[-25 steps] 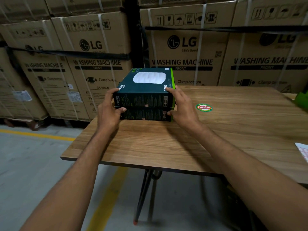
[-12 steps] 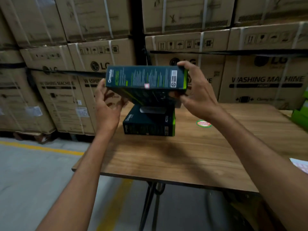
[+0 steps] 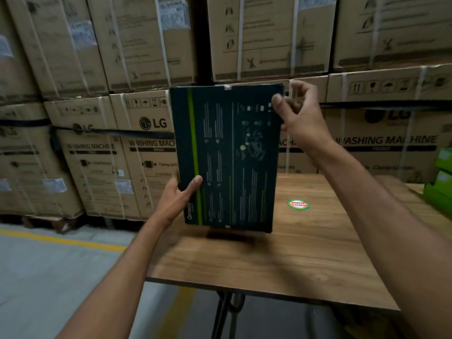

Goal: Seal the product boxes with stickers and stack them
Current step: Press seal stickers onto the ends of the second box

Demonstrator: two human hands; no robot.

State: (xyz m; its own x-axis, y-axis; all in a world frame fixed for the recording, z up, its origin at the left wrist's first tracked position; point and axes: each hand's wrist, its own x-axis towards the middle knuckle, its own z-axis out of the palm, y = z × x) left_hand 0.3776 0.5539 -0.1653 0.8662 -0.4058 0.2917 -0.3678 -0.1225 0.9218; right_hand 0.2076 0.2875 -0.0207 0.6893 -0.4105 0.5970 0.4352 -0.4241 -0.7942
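Lifted clear of the stack a moment ago, the dark product box (image 3: 227, 157) has since been swung up on end, so its printed back panel now faces the camera and it hides whatever sits behind it on the desk (image 3: 281, 253).

Nearest, the left hand (image 3: 178, 199) cups the box's lower left corner, thumb laid across the panel and the other fingers out of sight behind it. The right hand (image 3: 297, 118) takes the upper right corner, thumb tip pressed on the panel and the rest curled round the edge. Both hands are closed on the box, which hangs in the air above the desk; only a dark blur shows beneath it.

This looks like a checking step: the box is being turned to find its flap edges. A small pale tab at the middle of the top edge and another at the bottom edge may be seals, but they are too small to be sure. The next move probably calls for turning an unsealed flap into reach, or setting the box back down squarely.

On the desk just right of the box lies a round green and red sticker (image 3: 298, 204), apart from it. Farther right, bright green boxes (image 3: 440, 182) sit at the frame edge. Behind everything stand strapped washing-machine cartons (image 3: 381, 133), all shut, contents unseen.
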